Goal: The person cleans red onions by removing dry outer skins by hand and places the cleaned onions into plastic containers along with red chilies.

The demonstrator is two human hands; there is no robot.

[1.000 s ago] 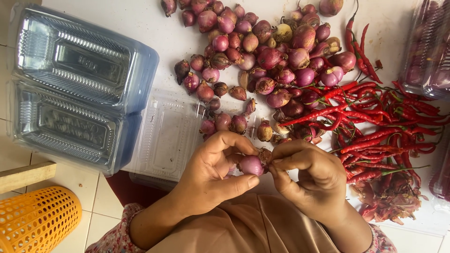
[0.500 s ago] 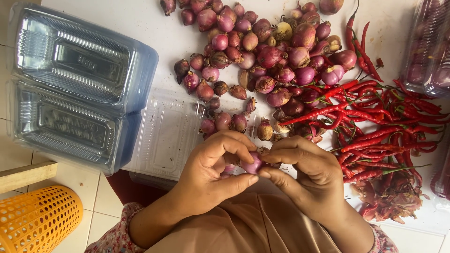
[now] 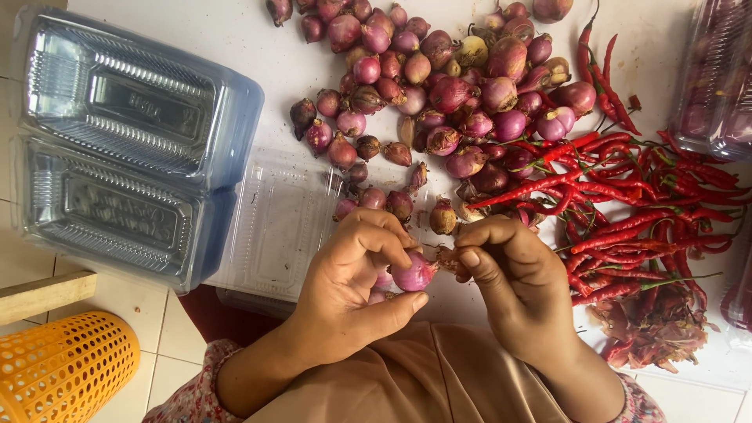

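Head view, nearest first: the left hand (image 3: 352, 286) has its grip closed around a shallot (image 3: 413, 272), thumb under it and fingers curled over the top, low in the middle of the frame above the lap. The right hand (image 3: 513, 286) pinches the shallot's dry end between thumb and forefinger, grip tight on that tip. Bottom left stands an orange basket (image 3: 66, 364). Beyond the hands, on the white surface (image 3: 235, 39), lie a clear lid (image 3: 278, 227) and, to its left, stacked clear trays (image 3: 117, 141). Farther off spreads the shallot pile (image 3: 439, 94), with red chillies (image 3: 634, 204) to its right.
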